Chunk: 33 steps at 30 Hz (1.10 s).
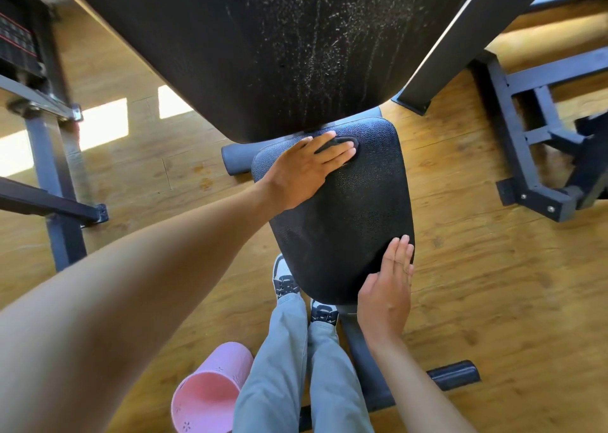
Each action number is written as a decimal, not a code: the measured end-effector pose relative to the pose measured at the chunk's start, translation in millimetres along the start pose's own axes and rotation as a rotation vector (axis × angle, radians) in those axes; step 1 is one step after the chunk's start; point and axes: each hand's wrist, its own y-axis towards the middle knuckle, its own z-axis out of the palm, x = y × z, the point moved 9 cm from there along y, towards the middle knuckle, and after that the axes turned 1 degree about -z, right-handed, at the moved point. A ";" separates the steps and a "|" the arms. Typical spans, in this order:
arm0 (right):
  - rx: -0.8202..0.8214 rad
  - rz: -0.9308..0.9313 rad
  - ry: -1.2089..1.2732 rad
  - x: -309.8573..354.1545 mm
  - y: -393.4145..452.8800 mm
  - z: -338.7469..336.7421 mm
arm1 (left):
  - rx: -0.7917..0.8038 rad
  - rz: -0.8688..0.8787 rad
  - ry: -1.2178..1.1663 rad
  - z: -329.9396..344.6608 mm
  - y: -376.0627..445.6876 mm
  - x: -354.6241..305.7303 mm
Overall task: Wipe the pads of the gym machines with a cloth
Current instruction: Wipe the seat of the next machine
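No text, label, brand, number or sign can be read anywhere in view. The weight stack (14,42) at the upper left shows red lines but no legible figures, and the shoes (285,284) carry a dark pattern with no readable lettering.

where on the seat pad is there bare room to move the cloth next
The middle of the seat pad is bare, from the left hand pressing the cloth at the far left corner down to the right hand lying flat on the near right edge. The far right corner is bare too. It is tight under the back pad, which overhangs the far edge.
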 end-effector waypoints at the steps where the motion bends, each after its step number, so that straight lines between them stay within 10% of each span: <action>1: 0.004 -0.002 -0.001 0.0 0.4 0.4 | 0.002 -0.044 -0.017 -2.1 3.6 0.2; 24: 0.043 -0.255 -0.257 68.1 61.6 16.8 | -0.361 -0.698 -0.437 1.7 -94.7 29.4; 33: -0.023 -0.253 -0.265 66.7 61.1 17.0 | -0.148 -0.304 -0.285 -15.7 -4.6 -13.0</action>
